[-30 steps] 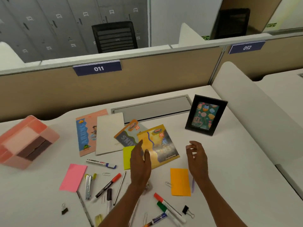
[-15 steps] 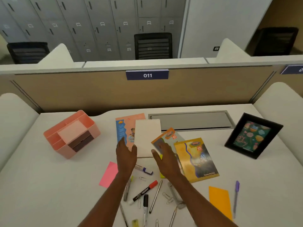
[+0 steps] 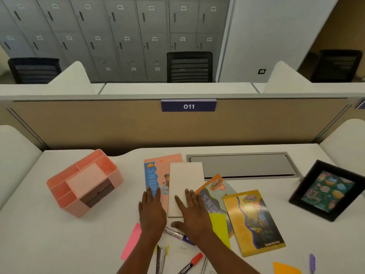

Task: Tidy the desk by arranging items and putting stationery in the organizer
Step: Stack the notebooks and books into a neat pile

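Observation:
A pink organizer (image 3: pixel 87 182) stands empty at the left of the desk. In the middle lie a pink booklet (image 3: pixel 156 173), a white spiral notepad (image 3: pixel 186 180) on top of it, a grey-orange booklet (image 3: pixel 214 191) and a yellow booklet (image 3: pixel 254 222). My left hand (image 3: pixel 152 212) lies flat on the pink booklet's near edge, fingers spread. My right hand (image 3: pixel 192 211) rests flat on the notepad's lower part, holding nothing. Markers and pens, among them a red-capped marker (image 3: pixel 190 264), lie near my wrists.
A black picture frame (image 3: pixel 327 189) stands at the right. A pink sticky note (image 3: pixel 131 241), a yellow-green one (image 3: pixel 220 226) and an orange one (image 3: pixel 286 268) lie on the desk. A purple pen (image 3: pixel 312 263) lies at the lower right. A grey cable hatch (image 3: pixel 243 165) sits near the beige partition.
Both hands have moved forward and left from the yellow booklet to the pink booklet and the notepad, and now lie flat on them. The view has turned left.

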`<state>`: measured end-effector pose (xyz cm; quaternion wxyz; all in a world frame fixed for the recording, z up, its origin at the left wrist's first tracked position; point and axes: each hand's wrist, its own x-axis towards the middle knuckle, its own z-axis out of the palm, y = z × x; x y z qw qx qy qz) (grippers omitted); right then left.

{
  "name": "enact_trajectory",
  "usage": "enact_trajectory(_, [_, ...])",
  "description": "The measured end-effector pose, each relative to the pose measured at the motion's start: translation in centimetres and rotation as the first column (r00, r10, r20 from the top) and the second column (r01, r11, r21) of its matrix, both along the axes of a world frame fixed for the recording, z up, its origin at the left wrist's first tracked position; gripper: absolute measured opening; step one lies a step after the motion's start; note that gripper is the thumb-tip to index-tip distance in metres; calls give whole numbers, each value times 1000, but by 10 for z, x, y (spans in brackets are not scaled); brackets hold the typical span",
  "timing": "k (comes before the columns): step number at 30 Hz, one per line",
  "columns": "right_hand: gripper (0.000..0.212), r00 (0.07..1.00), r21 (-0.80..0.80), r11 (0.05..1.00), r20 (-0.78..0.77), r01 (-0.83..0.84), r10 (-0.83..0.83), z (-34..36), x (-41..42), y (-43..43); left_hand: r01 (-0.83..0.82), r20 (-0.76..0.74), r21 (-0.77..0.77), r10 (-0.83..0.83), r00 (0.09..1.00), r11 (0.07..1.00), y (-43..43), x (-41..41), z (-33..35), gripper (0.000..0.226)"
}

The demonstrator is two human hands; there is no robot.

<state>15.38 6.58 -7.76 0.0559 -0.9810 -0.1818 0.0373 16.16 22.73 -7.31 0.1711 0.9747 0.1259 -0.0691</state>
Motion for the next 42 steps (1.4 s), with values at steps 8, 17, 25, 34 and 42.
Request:
enact_trajectory(8, [66, 987, -185, 971, 28, -149, 157, -3, -2, -6, 98, -7, 46, -98, 995, 994, 19, 7, -1, 67])
enact_trajectory(17, [54, 999, -4, 1000, 42, 3, -3, 6, 9, 4, 112, -17, 68, -111, 994, 991, 26, 17, 2, 61])
enact_trajectory(25, [62, 997, -39, 997, 41, -62, 63, 25, 38, 37, 154, 37, 6, -154, 987, 988, 43, 24, -4, 58])
enact_trajectory(34, [93, 991, -65, 992, -85, -112, 107, 23, 58, 70, -71, 284, -428, 209, 936, 901, 56, 34, -9, 37])
enact_trajectory(42, [67, 996, 207, 975, -39, 85, -79, 20, 57, 62, -129, 186, -437, 229, 955, 890, 65, 69, 6, 40])
